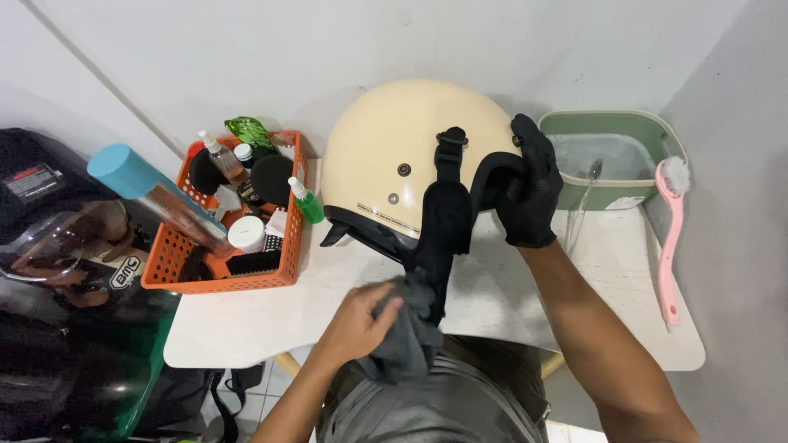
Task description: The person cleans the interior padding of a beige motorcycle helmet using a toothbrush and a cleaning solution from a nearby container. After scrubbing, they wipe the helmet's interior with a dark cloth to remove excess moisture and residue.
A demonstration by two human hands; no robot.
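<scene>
Helmet: a cream, glossy, open-face helmet [402,148] stands on the white table [246,328], its black cheek pad and strap [445,221] hanging toward the person.
Label on helmet: a thin dark line of small print runs along the lower shell edge, above the black trim.
Basket: an orange perforated plastic basket [176,254] sits just left of the helmet and holds bottles and brushes.
Packages in basket: a tall tilted spray can with a light-blue cap [127,172], a small green spray bottle [308,203], a clear pump bottle [222,160], a white round jar lid [246,234].
Basin: a green rectangular plastic basin [648,131] holding water stands at the back right.
Brush: a pink long-handled brush [671,238] lies beside the basin.
Left hand: the bare left hand [357,320] is clenched around a grey cloth [406,336], pressed to the lower end of the cheek pad.
Right hand: the black-gloved right hand [529,189] grips the helmet's rear rim, fingers curled over the edge.
</scene>
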